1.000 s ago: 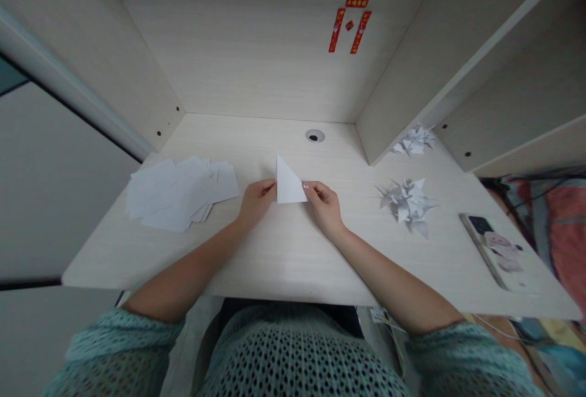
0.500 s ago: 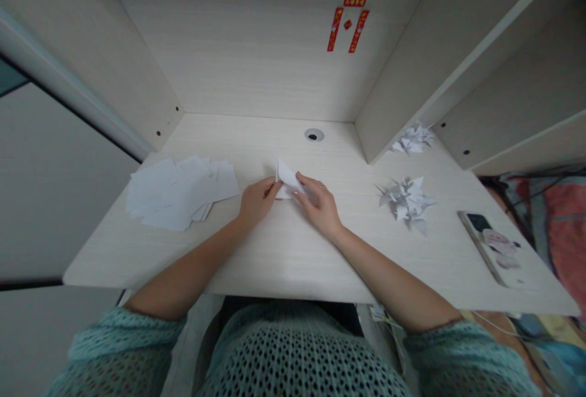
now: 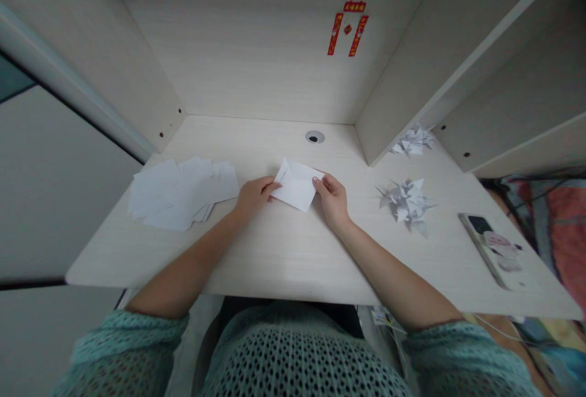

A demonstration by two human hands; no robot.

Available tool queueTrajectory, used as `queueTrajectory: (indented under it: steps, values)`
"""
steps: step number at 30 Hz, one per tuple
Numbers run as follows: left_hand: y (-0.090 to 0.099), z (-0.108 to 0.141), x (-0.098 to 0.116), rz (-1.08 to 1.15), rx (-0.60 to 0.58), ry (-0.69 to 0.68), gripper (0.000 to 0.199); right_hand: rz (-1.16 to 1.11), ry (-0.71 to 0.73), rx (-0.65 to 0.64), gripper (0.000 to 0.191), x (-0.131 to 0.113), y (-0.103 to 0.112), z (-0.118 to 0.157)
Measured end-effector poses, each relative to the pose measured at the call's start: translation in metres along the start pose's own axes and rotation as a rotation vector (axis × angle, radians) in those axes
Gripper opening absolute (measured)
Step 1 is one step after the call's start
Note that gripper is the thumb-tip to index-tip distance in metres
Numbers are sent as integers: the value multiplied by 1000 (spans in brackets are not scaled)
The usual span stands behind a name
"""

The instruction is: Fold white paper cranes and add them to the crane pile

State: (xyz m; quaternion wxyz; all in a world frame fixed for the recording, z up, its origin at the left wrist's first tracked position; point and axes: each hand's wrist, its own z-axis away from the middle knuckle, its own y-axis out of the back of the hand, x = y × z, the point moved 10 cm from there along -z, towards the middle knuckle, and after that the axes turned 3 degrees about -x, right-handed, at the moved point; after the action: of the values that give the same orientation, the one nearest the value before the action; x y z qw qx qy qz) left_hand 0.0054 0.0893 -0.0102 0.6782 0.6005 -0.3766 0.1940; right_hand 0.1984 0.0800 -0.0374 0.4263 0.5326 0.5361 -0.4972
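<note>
A small white sheet of paper [image 3: 298, 188] with crease lines lies spread out between my two hands, just above or on the desk. My left hand [image 3: 255, 194] pinches its left corner between thumb and fingers. At the opposite edge, my right hand [image 3: 333, 196] grips the paper with the thumb on top and the fingers behind. To the left sits a spread stack of white paper sheets [image 3: 176, 192]. Right of my hands is a pile of pointed folded white paper pieces [image 3: 407, 203].
Another heap of folded paper [image 3: 413, 140] sits behind the upright panel's [image 3: 389, 104] edge. A phone [image 3: 492, 250] lies near the desk's right end. A round cable hole [image 3: 315, 137] is at the back of the desk [image 3: 284, 262]. Red stickers [image 3: 336, 34] mark the back wall.
The paper has gone from folded up and standing to opened out flatter. My right hand has moved a little to the right, still gripping it. My left hand keeps its pinch.
</note>
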Motion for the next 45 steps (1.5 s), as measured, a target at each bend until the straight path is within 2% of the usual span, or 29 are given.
queueTrajectory:
  steps: [3, 7, 9, 13, 16, 21, 24, 26, 31, 33, 38, 41, 45]
  values:
    - [0, -3, -3, 63, -21, 5, 34, 36, 117, 65, 52, -20, 10, -1]
    - [1, -4, -4, 132, -31, -6, 35, 172, 241, -64, 21, -40, -1, 1]
    - [2, -4, -7, 166, -19, 7, 34, 210, 247, -142, 22, -42, -9, 3]
    - [14, -4, -13, 246, 87, 40, 34, 213, 188, -187, 26, -38, -15, 5]
    - [22, -4, -16, 250, 141, 62, 36, 229, 192, -230, 38, -38, -20, 6]
    - [20, -5, -16, 301, 101, 68, 35, 328, 288, -320, 69, -49, -29, 9]
    - [16, -7, -20, 368, 72, 71, 37, 367, 320, -393, 71, -51, -35, 10]
    - [14, -9, -24, 408, 66, 80, 40, 357, 306, -419, 66, -49, -37, 10]
    - [16, -9, -23, 389, 74, 60, 40, 223, 207, -274, 22, -35, -22, 3]
    - [16, -8, -18, 343, 53, 45, 39, 183, 168, -200, 12, -29, -14, 0]
    - [6, -6, -4, 313, -63, 1, 39, 120, 176, -38, 6, -27, 3, -4]
    - [3, -6, -3, 334, -97, -9, 39, 81, 164, -25, 6, -27, 4, -5]
    - [1, -7, -9, 405, -104, 5, 38, 84, 74, -14, 8, -21, 4, -3]
